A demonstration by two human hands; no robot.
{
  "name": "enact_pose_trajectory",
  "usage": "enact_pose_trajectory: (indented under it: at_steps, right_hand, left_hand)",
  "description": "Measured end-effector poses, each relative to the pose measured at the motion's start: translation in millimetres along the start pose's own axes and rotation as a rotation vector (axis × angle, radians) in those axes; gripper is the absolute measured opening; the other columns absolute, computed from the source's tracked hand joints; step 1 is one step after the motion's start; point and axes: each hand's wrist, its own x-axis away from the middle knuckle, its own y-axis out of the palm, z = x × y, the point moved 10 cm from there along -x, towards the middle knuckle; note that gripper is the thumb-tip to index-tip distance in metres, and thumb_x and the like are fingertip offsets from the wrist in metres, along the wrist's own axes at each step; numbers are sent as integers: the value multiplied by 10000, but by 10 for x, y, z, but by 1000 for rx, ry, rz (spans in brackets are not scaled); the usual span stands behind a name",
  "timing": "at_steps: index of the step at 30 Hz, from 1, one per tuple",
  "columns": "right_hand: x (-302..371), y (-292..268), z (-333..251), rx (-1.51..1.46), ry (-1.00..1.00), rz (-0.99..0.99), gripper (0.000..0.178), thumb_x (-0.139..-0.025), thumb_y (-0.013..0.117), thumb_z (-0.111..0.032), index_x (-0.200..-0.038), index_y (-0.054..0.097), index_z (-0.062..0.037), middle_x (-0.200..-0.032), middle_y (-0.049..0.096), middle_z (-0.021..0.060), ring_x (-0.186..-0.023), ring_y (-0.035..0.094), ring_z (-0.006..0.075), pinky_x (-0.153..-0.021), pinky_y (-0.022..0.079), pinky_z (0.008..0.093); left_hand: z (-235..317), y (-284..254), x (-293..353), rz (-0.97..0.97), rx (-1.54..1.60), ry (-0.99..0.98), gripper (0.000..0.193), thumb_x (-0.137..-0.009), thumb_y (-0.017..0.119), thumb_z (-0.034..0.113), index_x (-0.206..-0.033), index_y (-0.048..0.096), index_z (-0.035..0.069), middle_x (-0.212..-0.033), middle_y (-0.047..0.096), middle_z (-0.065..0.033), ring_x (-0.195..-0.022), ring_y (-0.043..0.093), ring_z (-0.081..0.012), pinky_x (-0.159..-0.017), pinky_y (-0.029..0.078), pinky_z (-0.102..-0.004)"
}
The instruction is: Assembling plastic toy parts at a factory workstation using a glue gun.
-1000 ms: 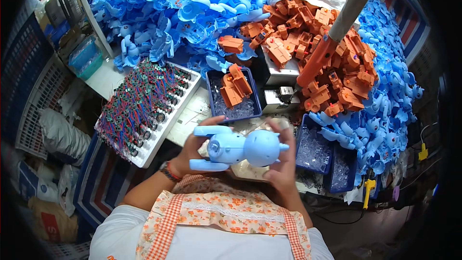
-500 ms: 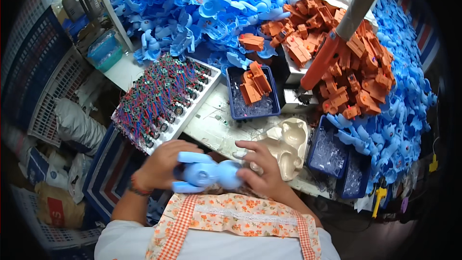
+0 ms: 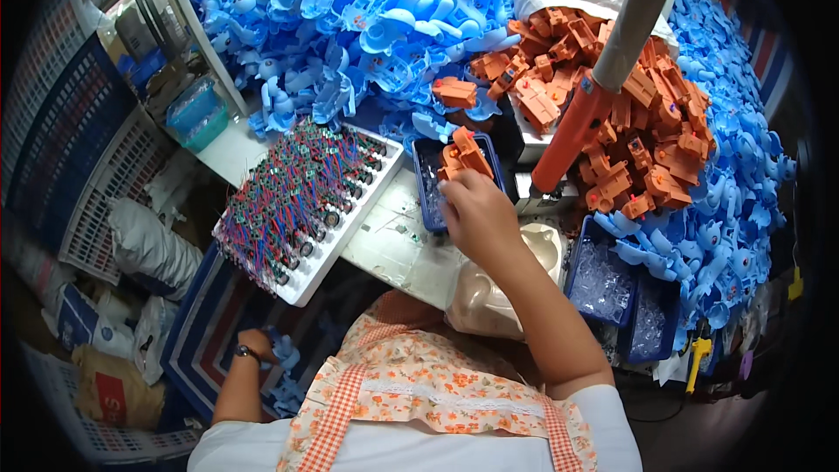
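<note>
My right hand [image 3: 482,217] reaches over a small blue bin [image 3: 426,210], its fingers curled against an orange plastic housing [image 3: 466,154] there. The fingertips are partly hidden behind the hand. Down at the left, my left hand [image 3: 255,345] is low over a striped bag [image 3: 194,323], next to a light-blue toy figure [image 3: 285,351]. Its fingers are too small and blurred to show whether they grip the figure. Beneath my right forearm lies a beige moulded tray [image 3: 482,301] with rounded hollows.
A white foam tray [image 3: 301,295] carries wired circuit boards. Blue toy shells [image 3: 350,17] are heaped at the back, orange housings [image 3: 669,157] at the right. An orange-ended pole [image 3: 572,135] slants over the table. Two blue bins [image 3: 572,293] hold clear small pieces.
The blue toy figure has left the space before my apron. My left hand has dropped to the striped bag, and my right hand has reached forward to the bin with orange housings.
</note>
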Motion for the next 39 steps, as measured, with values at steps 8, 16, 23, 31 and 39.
enact_pose_trajectory:
  at_steps: [8,16,23,31,39]
  right_hand:
    - [-999,517,382,485,-14,3,276,-698,785,-222,-913,666,-97,-896,618,95,-910,612,282,-754,500,381]
    - [-1550,563,1416,-364,386,-142,257,-780,723,-243,-840,639,-8,-735,628,98,-710,592,169,-668,473,327]
    - [-1552,634,1460,-312,311,-404,215,-833,696,-241,-866,632,-39,-790,608,21,-730,547,110,-665,448,288]
    - [-1454,-23,942,-1135,222,-83,186,-913,667,-242,-997,611,-85,-896,631,-1,-827,592,88,-715,487,243]
    - [-251,-659,-226,-1556,-213,-538,175,-892,643,-137,-973,627,17,-998,637,177,-996,626,304,-873,491,442]
  left_hand:
    - [348,-15,-206,693,376,545,826,-744,698,567,-1409,480,129,-1442,457,-181,-1262,513,-330,-989,472,-417]
    - [927,-581,315,196,352,488,654,-803,666,547,-1299,580,129,-1247,616,-172,-1130,598,-319,-943,484,-410]
    - [1381,-1268,774,269,388,581,525,-843,645,474,-1234,618,124,-1129,663,-164,-1061,628,-334,-880,513,-418]
    - [1838,-2347,1627,464,509,911,381,-867,658,310,-1176,648,88,-933,699,-143,-870,679,-299,-757,539,-384]
    - [2361,-3395,1931,-452,2042,1433,683,-991,470,422,-1501,246,26,-1382,489,-212,-1152,594,-329,-868,559,-374]
